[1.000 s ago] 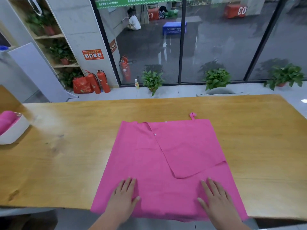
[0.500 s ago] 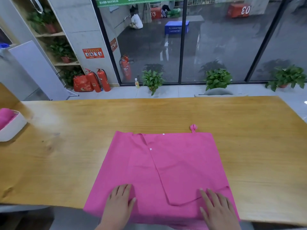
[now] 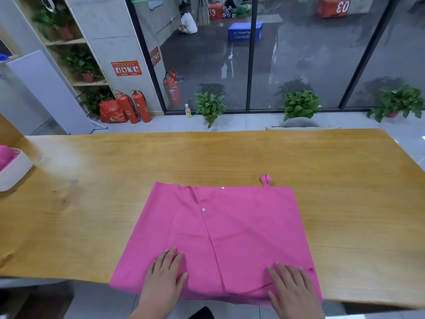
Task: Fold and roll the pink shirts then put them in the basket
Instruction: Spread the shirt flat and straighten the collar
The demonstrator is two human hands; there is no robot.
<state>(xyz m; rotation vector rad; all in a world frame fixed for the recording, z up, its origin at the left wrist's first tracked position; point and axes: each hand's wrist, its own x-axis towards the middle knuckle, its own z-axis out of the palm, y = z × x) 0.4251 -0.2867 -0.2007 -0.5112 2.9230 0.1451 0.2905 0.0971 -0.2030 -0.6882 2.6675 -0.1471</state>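
Here, at the near edge of the table (image 3: 92, 203), both hands lie flat on the pink shirt (image 3: 241, 222) — left hand (image 3: 166, 272) and right hand (image 3: 292, 286), fingers straight, slightly spread, gripping nothing. The shirt sits folded into a rough square at the middle of that edge, its near hem spilling just over. I judge this the smoothing before the roll: press creases outward, then curl the near hem tightly — both hands level, or the roll skews. A small loop (image 3: 266, 180) juts from the far side; tuck it. The basket (image 3: 16, 173) stands at the table's left edge, well apart, with pink cloth (image 3: 4, 155) in it.
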